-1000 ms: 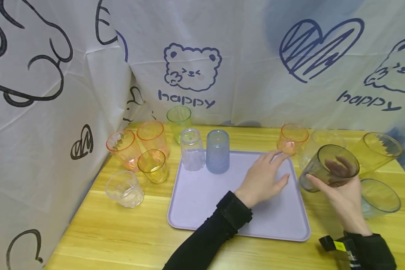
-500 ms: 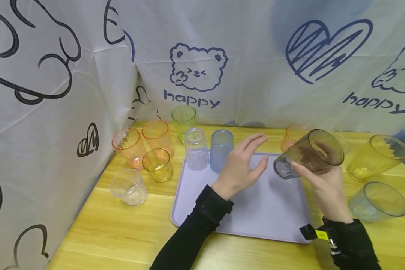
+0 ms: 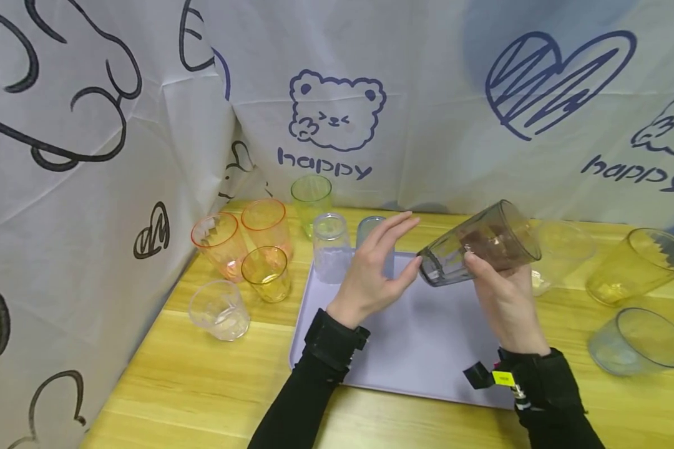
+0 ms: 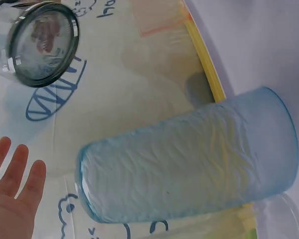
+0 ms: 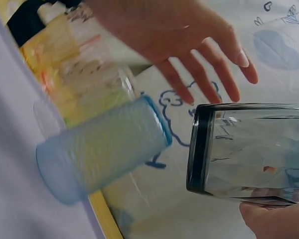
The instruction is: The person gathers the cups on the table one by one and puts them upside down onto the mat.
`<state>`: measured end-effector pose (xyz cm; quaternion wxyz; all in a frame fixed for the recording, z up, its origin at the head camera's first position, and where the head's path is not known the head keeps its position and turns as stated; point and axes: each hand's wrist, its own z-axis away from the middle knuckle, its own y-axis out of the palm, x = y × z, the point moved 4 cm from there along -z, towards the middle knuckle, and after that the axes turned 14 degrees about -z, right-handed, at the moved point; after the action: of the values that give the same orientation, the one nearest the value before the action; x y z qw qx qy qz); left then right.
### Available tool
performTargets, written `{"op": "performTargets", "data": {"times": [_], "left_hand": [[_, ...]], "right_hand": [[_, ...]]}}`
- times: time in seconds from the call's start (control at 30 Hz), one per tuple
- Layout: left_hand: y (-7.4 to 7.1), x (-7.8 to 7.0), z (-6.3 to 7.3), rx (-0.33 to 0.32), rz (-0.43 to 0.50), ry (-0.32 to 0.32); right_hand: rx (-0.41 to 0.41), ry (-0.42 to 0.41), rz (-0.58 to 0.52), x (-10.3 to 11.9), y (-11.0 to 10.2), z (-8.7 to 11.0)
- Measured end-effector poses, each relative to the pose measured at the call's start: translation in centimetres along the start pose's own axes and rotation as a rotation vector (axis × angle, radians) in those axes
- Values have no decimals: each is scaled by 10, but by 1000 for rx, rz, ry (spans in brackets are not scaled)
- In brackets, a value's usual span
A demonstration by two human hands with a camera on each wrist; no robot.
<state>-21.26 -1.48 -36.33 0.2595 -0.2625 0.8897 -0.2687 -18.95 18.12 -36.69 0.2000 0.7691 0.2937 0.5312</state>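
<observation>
My right hand (image 3: 508,305) grips a smoky grey drinking glass (image 3: 452,252), raised over the purple tray (image 3: 427,355). The glass is tilted on its side, its mouth to the right and its thick base to the left. My left hand (image 3: 367,271) is held with fingers extended, fingertips and thumb close to that base, and grasps nothing. Upside down on the tray stand a clear glass (image 3: 331,252) and a frosted blue glass (image 4: 179,164); the left hand partly hides the blue one in the head view.
Left of the tray are two orange-rimmed glasses (image 3: 266,227), a yellow glass (image 3: 266,277) and a clear glass (image 3: 224,315); a green glass (image 3: 311,193) stands behind. On the right are a clear glass (image 3: 561,252), a yellow glass (image 3: 623,274) and a pale blue glass (image 3: 623,349).
My right hand has lifted the grey glass from right of the tray and carried it left over it, tipping it further onto its side. The left hand has drawn back left.
</observation>
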Motion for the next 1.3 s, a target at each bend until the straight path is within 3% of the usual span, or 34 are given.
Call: {"op": "performTargets", "data": {"times": [0.17,0.37,0.63,0.87,1.07,1.3], "left_hand": [[2,4,3,16,18,16],[11,4,6,90,-5,24],[25,4,11,186,-12,1],[25,3,11,173,52,36],[20,1,8,145,68,86],[8,7,7,157,66,73]], "right_hand": [[-9,54,-105,-10,4,0],[-61,154,-173,-27,0,2],[-108,190,-247,-36,-4,3],[-106,205,-238,-38,-2,4],[-55,177,-258,-34,-3,2],[-92,155,-307,-23,-18,-4]]}}
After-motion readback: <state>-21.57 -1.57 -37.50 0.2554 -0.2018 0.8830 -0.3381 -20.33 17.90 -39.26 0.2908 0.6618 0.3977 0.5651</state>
